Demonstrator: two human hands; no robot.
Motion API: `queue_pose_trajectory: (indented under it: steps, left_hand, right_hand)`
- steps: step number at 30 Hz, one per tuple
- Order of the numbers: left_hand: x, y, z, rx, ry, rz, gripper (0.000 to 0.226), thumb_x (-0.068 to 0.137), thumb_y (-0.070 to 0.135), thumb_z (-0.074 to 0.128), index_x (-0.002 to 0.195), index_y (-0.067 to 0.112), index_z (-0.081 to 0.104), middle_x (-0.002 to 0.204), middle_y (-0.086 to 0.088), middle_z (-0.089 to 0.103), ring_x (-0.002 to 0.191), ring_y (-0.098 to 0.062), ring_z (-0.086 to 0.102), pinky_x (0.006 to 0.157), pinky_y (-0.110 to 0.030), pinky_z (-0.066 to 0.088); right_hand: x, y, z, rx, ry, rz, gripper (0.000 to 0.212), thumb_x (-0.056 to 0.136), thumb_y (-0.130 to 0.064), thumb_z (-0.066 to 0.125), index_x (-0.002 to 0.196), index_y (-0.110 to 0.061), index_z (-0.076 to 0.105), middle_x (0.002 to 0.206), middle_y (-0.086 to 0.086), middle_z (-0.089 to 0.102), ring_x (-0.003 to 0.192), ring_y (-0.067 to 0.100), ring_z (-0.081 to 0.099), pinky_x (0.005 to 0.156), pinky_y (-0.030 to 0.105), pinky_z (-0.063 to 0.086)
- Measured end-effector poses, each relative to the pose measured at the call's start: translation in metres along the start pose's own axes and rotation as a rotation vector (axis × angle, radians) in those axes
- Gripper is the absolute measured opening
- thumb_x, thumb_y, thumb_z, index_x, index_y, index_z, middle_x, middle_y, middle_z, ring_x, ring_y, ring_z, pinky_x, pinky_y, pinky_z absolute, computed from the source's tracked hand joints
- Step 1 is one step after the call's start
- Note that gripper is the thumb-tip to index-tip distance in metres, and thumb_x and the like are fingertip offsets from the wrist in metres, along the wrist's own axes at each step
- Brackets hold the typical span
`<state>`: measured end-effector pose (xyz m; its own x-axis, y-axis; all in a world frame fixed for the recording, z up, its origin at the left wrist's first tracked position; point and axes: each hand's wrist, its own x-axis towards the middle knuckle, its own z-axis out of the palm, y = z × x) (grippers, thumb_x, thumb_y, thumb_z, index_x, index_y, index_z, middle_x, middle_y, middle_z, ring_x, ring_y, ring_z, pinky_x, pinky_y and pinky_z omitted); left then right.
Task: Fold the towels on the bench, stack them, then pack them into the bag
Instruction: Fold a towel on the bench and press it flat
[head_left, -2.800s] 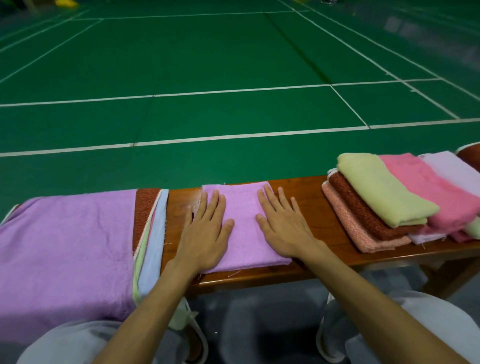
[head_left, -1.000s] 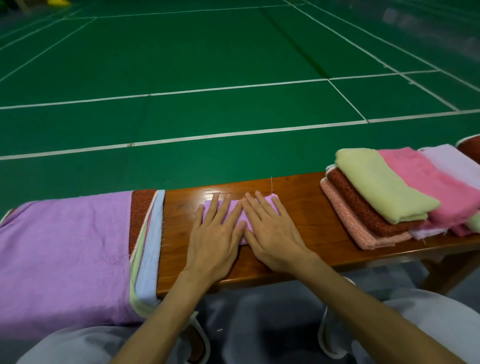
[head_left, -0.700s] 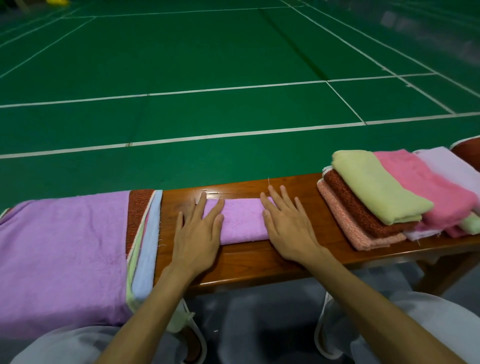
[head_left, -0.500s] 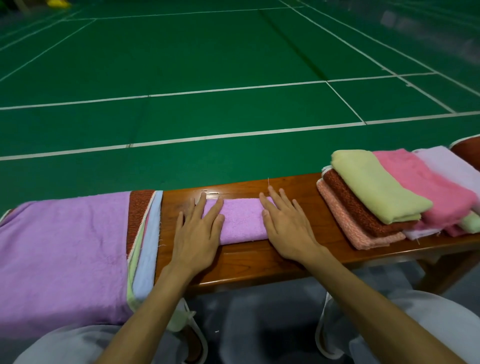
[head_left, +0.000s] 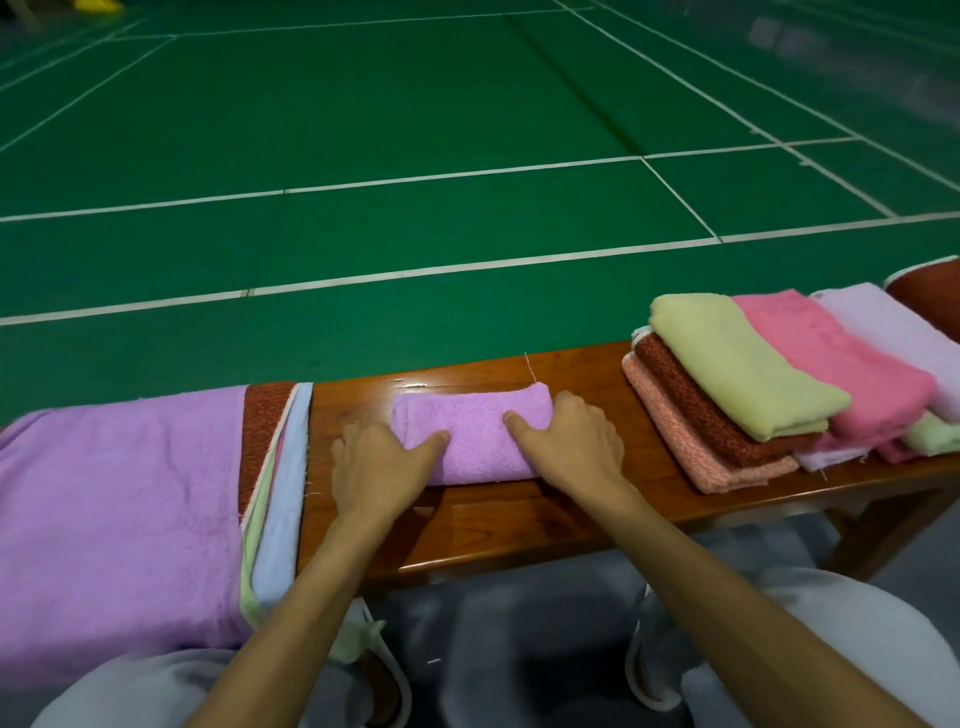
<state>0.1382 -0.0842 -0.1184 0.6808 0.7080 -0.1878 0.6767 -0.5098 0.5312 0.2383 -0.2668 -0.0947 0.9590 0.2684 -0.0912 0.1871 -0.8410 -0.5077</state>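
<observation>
At mid-bench (head_left: 519, 514), the purple towel (head_left: 470, 434) lies folded down to a short thick bundle, long side across, near the far edge. The left hand (head_left: 379, 467) grips its left end and the right hand (head_left: 569, 447) grips its right end; the hands are apart, one per end, thumbs (head_left: 514, 420) pressed on top, the other fingers curled round the ends, tips hidden. Half a second ago both palms lay flat with straight fingers at the same two ends, smoothing; now they clamp. Judged: this towel's fold is done and the step has switched from pressing to picking up. The towel does not look lifted yet; its underside seems to rest on the wood. Likely destination is the folded stack (head_left: 737, 384) to the right, lime green piece on top, well apart from the hands. The unfolded pile (head_left: 114, 509) at left, purple on top, shows several layers to go. No bag can be made out, so packing looks far off.
</observation>
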Motion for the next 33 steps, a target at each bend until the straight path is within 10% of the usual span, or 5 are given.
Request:
queue_pose_trajectory:
  steps: [6,10,14,17,33]
  left_hand:
    - [0.001,0.026,-0.013,-0.667,-0.182,-0.113,0.037,0.082,0.032,0.081,0.110,0.015,0.064,0.114,-0.006,0.068,0.103,-0.025,0.065,0.082,-0.043,0.059]
    - [0.002,0.039,-0.020,-1.091,-0.353,-0.100,0.063,0.068,0.018,0.086,0.125,0.009,0.061,0.123,-0.013,0.069,0.110,-0.030,0.069,0.080,-0.043,0.061]
    - [-0.003,0.054,-0.001,-1.200,-0.298,0.000,0.071,0.061,0.008,0.093,0.122,0.012,0.057,0.121,-0.013,0.069,0.098,-0.020,0.071,0.073,-0.037,0.060]
    - [-0.005,0.071,0.002,-1.341,-0.364,0.012,0.074,0.072,-0.002,0.079,0.137,0.022,0.055,0.124,-0.010,0.071,0.102,-0.027,0.070,0.073,-0.041,0.061]
    - [0.010,0.420,0.102,-1.175,-0.861,0.214,0.046,0.091,-0.004,0.064,0.132,0.015,0.058,0.093,0.001,0.078,0.076,-0.013,0.072,0.063,-0.026,0.059]
  right_hand:
    - [0.001,0.001,-0.006,0.470,-0.070,-0.007,0.022,0.090,-0.036,0.071,0.102,-0.018,0.064,0.096,-0.005,0.066,0.087,0.014,0.063,0.062,0.026,0.044]
    - [0.004,0.010,-0.020,0.917,-0.121,-0.007,0.038,0.089,-0.007,0.072,0.121,-0.015,0.055,0.113,-0.003,0.062,0.097,0.014,0.064,0.063,0.011,0.048]
    - [0.005,0.030,-0.034,0.881,-0.085,-0.180,0.093,0.084,0.006,0.070,0.158,-0.031,0.029,0.155,-0.015,0.036,0.137,0.003,0.040,0.101,0.006,0.037]
    - [0.001,0.037,-0.061,0.875,-0.019,-0.348,0.092,0.086,0.006,0.066,0.160,-0.033,0.028,0.163,-0.021,0.031,0.146,0.002,0.036,0.120,0.025,0.031]
    - [0.085,0.208,-0.260,0.971,0.630,-0.069,0.048,0.084,0.009,0.064,0.124,-0.017,0.072,0.113,-0.022,0.068,0.100,-0.013,0.061,0.091,0.013,0.049]
